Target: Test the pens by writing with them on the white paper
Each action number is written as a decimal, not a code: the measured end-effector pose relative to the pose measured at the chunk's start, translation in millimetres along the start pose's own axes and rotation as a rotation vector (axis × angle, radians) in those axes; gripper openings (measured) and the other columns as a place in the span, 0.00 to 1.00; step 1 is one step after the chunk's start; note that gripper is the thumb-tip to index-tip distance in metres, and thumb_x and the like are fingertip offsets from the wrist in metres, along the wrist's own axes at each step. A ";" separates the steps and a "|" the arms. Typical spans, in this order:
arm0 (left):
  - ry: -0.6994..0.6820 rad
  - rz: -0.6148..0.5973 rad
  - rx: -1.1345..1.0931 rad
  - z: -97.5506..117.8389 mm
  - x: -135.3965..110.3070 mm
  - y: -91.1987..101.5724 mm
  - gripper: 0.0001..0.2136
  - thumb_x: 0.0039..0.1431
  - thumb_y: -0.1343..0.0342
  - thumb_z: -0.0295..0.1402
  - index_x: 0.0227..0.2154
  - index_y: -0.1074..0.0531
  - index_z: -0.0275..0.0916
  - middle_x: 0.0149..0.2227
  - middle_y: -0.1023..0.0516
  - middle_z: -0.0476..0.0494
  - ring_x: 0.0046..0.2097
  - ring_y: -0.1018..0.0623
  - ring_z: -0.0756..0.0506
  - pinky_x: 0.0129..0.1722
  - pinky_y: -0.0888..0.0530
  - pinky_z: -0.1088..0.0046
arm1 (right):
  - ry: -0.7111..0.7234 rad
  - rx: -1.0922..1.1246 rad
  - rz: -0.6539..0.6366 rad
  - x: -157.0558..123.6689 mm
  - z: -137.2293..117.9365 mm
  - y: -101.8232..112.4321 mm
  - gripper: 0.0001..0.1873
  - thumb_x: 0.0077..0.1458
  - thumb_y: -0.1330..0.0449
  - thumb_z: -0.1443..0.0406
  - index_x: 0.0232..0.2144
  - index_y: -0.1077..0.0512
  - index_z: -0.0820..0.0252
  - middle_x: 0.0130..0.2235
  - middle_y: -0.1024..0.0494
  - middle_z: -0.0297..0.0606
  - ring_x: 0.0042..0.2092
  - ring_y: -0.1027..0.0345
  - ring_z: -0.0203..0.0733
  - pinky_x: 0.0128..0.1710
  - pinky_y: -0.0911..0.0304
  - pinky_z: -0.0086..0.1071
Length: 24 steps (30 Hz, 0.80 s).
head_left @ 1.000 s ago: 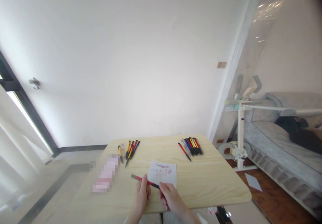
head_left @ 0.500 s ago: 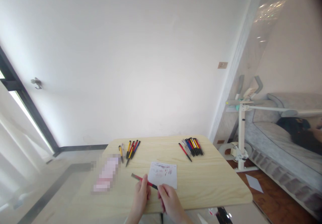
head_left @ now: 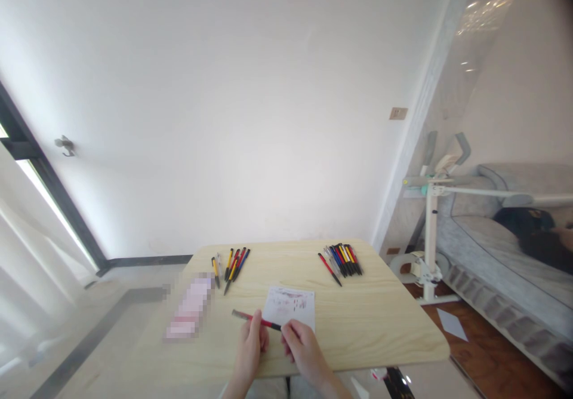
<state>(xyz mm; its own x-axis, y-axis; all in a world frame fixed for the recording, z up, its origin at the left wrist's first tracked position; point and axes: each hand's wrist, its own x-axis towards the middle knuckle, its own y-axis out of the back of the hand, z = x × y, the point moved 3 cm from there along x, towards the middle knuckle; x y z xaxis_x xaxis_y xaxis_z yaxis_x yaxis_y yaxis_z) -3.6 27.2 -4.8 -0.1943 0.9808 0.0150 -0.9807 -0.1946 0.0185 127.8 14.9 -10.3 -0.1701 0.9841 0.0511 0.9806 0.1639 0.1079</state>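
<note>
Both of my hands hold one red pen with a black tip (head_left: 250, 317) just above the near part of a light wooden table (head_left: 380, 327). My left hand (head_left: 250, 345) pinches the pen near its middle. My right hand (head_left: 301, 346) is closed on the pen's right end. The pen lies roughly level, its free end pointing left. Right behind my hands lies a white slip of paper (head_left: 290, 307) marked with red scribbles.
A group of several pens (head_left: 229, 263) lies at the back left of the table, another group of several pens (head_left: 341, 261) at the back right. A blurred pink thing (head_left: 190, 307) rests on the left. A white stand (head_left: 430, 232) and a grey sofa (head_left: 501, 249) with a person lying on it are to the right.
My hands and the pen have barely moved. The view has shifted slightly.
</note>
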 end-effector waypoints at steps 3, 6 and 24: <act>-0.009 -0.034 -0.071 -0.5 0.3 -0.5 0.22 0.52 0.57 0.48 0.10 0.45 0.40 0.10 0.44 0.54 0.15 0.40 0.52 0.17 0.42 0.75 | 0.000 -0.021 0.006 -2.0 -0.5 0.3 0.23 0.55 0.55 0.50 0.20 0.38 0.61 0.17 0.39 0.28 0.17 0.47 0.29 0.16 0.51 0.22; 0.000 -0.046 -0.090 -2.4 1.7 0.4 0.21 0.53 0.57 0.46 0.11 0.44 0.40 0.10 0.43 0.54 0.15 0.40 0.52 0.18 0.42 0.75 | -0.014 -0.017 0.009 -3.8 -2.1 -0.2 0.25 0.54 0.56 0.49 0.19 0.39 0.61 0.16 0.39 0.28 0.17 0.47 0.29 0.16 0.51 0.23; -0.001 -0.093 -0.048 -7.1 2.2 -0.6 0.23 0.54 0.57 0.46 0.09 0.43 0.39 0.09 0.43 0.53 0.15 0.39 0.53 0.18 0.42 0.75 | 0.088 -0.194 0.076 -8.7 -11.9 1.3 0.22 0.57 0.57 0.53 0.20 0.37 0.60 0.18 0.36 0.30 0.22 0.41 0.33 0.24 0.48 0.25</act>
<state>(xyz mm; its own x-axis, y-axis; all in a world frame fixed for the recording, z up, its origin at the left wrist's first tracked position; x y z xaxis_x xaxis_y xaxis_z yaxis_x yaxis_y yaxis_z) -3.6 29.6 -11.9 -0.1026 0.9946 0.0162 -0.9944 -0.1021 -0.0284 129.5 5.7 1.2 -0.1125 0.9820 0.1517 0.9552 0.0648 0.2888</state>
